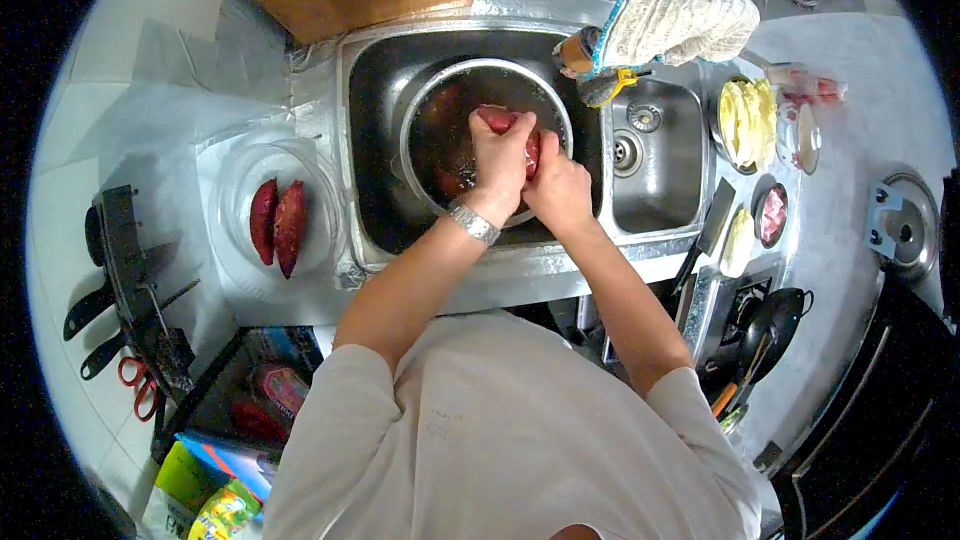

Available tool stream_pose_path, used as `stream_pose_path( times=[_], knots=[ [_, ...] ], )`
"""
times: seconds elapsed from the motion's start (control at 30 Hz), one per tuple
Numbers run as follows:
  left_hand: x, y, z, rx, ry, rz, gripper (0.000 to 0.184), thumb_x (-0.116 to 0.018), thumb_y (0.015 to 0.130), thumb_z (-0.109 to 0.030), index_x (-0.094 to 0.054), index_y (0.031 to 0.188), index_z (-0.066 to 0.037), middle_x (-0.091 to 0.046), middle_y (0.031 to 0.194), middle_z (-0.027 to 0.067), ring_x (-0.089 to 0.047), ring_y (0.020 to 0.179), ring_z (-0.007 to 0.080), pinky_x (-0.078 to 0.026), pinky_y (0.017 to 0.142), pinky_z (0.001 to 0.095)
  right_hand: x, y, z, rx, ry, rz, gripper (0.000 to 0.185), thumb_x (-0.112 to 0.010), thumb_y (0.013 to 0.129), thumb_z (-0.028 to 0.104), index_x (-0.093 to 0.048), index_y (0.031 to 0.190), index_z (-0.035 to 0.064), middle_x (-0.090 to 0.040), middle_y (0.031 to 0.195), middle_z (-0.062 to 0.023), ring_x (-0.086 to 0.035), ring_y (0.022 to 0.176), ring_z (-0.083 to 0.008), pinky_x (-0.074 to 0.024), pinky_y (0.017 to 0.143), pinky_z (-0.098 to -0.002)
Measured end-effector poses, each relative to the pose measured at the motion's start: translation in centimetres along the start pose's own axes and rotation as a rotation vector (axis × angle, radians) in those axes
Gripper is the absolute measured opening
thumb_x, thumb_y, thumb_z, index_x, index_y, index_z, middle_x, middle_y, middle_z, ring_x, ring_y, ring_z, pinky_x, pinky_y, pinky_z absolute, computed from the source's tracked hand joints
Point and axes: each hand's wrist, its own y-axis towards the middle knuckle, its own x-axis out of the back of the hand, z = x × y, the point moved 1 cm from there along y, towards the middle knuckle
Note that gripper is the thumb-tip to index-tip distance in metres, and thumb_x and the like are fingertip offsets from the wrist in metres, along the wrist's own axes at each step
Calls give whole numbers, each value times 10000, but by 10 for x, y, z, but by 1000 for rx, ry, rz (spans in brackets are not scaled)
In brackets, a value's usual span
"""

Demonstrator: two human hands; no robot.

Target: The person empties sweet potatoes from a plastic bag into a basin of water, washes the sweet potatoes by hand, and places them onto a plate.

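Both hands are together over a round metal basin [404, 145] of water, which stands in the large sink bowl [372, 100]. My left hand [500, 155], with a metal watch on its wrist, is wrapped round a red-skinned sweet potato [494, 117]. My right hand [560, 187] grips the same sweet potato from the other side, so much of it is hidden. Dim reddish shapes show under the water. Left of the sink, two more sweet potatoes [289, 225] lie in a clear bowl [330, 190].
Right of the basin is a smaller sink bowl [655, 180], with an oven mitt [680, 25] behind. A cleaver [715, 218], cabbage leaves [745, 120] and a meat bowl [771, 215] are further right. Knives [90, 310] and red scissors [140, 385] hang at left.
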Motion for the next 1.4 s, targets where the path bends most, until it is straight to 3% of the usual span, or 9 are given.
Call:
stream_pose_path(
  times=[0.1,0.13,0.23,0.43,0.6,0.67,0.83,1.13,1.4],
  knots=[
    [10,7,-19,113,-131,260,219,-658,862,-71,-477,986,-85,-559,903,61,-598,809,197,-514,729,346,10,-13,-2,203,476,-133,738,-790,720,205,-359,1301,59,-651,926,-208,-682,723,-339,-546,602,-434],
    [10,10,-25,203,-180,279,175,-641,893,-147,-494,958,-78,-577,868,66,-605,796,214,-519,735,361,17,-15,-4,-109,1011,244,752,-789,762,200,-342,1359,104,-631,943,-127,-638,643,-246,-523,546,-354],
    [2,10,-38,352,-349,331,229,-591,938,-283,-518,909,-67,-593,813,86,-623,780,242,-523,720,371,26,-21,2,-282,1730,503,519,-674,890,369,-423,1273,124,-592,860,-40,-512,540,-118,-344,417,-223],
    [9,16,-42,293,-101,567,392,-416,1016,-435,-546,924,-77,-639,909,121,-641,944,253,-519,835,417,13,-23,8,-386,1689,346,529,-421,959,608,-539,1066,104,-571,709,-46,-385,409,-85,-230,349,-224],
    [12,-8,-42,65,-44,709,219,-497,981,-128,-433,1188,-97,-577,1104,100,-598,1052,243,-463,964,401,12,-27,2,-395,1707,211,575,-314,990,599,-529,1140,87,-544,685,-62,-321,395,-86,-242,362,-213],
    [11,-15,-49,-24,46,783,423,-530,900,34,-362,1262,-104,-516,1192,96,-564,1112,240,-452,990,391,5,-29,-4,-345,1730,212,572,-314,992,595,-528,1152,89,-553,706,-63,-353,419,-87,-251,367,-212],
    [7,-19,-46,-190,148,778,292,-488,950,-23,-381,1217,-74,-549,1160,118,-584,1080,236,-471,961,385,-3,-31,-4,-436,1785,106,554,-328,995,582,-540,1168,101,-597,835,-53,-502,565,-104,-291,389,-210],
    [5,-10,-63,-53,198,589,318,-319,1049,-283,-506,1034,-27,-637,967,139,-641,921,251,-511,850,364,2,-39,11,-373,1849,305,647,-306,951,675,-536,1128,96,-534,641,-52,-321,365,-87,-245,353,-217],
    [10,-23,-60,-23,16,818,290,-414,995,-101,-416,1279,-41,-572,1156,109,-557,1125,230,-436,1000,370,1,-40,0,-304,2028,460,681,-280,919,730,-522,1012,101,-462,549,-35,-323,329,-86,-236,308,-215]
  ],
)
